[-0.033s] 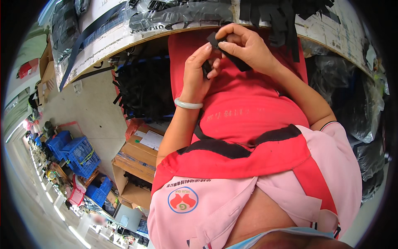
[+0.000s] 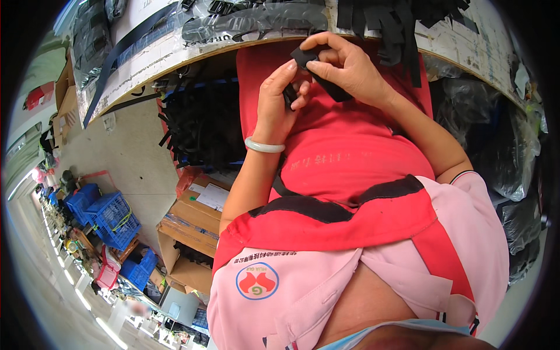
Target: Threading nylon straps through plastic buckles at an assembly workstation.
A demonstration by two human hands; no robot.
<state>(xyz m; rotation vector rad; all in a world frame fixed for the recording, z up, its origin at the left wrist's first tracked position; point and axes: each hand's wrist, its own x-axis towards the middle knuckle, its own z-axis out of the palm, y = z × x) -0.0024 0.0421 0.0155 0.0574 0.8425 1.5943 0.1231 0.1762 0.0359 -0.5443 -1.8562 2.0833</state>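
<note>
A piece of black webbing strap (image 2: 331,87) is held up in front of the red apron (image 2: 350,146). My right hand (image 2: 357,71) pinches it between thumb and bent fingers, and its tail hangs down below them. My left hand (image 2: 275,96), with a pale bangle (image 2: 265,146) at the wrist, has its thumb tip against the strap's left end. Curled into the lower fingers of that same hand is a small dark piece (image 2: 289,97), too hidden to name. Both hands are closed, just in front of the worktable's edge.
Along the worktable (image 2: 166,73) lie bagged black buckles (image 2: 251,22) and a long black strap (image 2: 125,46). A bundle of black straps (image 2: 391,35) hangs over its edge. More straps (image 2: 204,116) heap below left, beside a cardboard box (image 2: 195,219). Plastic bags (image 2: 496,128) fill the right side.
My right hand has shifted very slightly left with the strap. The left hand has barely moved.
</note>
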